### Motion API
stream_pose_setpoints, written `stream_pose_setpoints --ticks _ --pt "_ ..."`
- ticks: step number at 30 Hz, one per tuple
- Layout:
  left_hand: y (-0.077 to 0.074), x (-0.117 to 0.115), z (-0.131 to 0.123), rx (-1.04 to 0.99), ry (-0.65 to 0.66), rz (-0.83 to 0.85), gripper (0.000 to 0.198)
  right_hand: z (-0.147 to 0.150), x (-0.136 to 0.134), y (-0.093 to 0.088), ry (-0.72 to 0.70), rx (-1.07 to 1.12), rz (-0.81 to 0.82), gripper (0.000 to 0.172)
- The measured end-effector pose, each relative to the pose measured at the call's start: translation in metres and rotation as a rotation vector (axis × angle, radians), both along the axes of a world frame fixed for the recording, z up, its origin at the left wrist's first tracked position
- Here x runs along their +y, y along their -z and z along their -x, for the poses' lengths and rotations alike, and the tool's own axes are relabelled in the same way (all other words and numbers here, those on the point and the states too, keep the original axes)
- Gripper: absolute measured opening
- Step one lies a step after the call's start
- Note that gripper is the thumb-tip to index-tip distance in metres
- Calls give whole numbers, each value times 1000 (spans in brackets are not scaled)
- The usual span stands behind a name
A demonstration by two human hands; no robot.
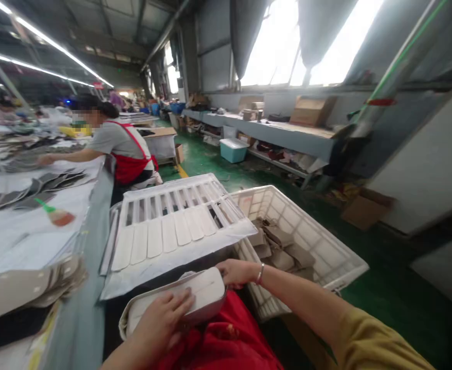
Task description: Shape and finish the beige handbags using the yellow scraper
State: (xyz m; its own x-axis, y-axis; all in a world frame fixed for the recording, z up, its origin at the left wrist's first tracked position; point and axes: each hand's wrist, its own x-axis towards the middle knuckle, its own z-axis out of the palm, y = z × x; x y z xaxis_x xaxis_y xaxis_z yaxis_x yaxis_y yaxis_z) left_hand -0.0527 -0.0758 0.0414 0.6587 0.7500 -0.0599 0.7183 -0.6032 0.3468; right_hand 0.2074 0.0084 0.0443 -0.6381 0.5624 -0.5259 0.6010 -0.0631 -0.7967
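Note:
A long, rounded pale piece (pixel 206 289), like a shallow case, lies across my lap over the red apron. My left hand (pixel 167 313) rests on its top with the fingers spread. At its right end my right hand (pixel 236 272) has its fingers closed on the edge. Just beyond lies a white slatted rack (pixel 229 203) with a row of white rounded strips (pixel 169 232) on it. To the right, a white plastic basket (pixel 326 252) holds folded beige-brown pieces (pixel 282 252).
On the left, a worktable (pixel 94 231) carries stacked beige pieces (pixel 29 285) and a brush with a green handle (pixel 58 213). Another person (pixel 127 149) in a red apron leans over it. A blue bin (pixel 233 150) and a cardboard box (pixel 366 208) stand on the floor.

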Motion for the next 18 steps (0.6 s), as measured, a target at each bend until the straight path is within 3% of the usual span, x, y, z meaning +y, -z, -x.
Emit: stream_pose_setpoints --ticks 1,4,8,11,15,17,18 --pt "-2 1 1 64 57 -38 60 -1 2 2 1 33 1 33" --pt "-6 11 -5 117 71 -50 60 -10 5 -2 47 121 19 51" --pt "-7 18 -8 93 100 -66 49 -10 3 -13 144 147 55 58" --pt "-1 15 -6 128 113 -102 48 -11 2 -7 253 205 103 60" --pt "10 10 -3 120 94 -106 51 -18 3 38 581 540 304 45" --pt "14 10 -1 84 85 -90 50 -16 3 69 687 537 391 39" --pt "16 11 1 68 79 -79 50 -12 4 83 671 498 428 37"
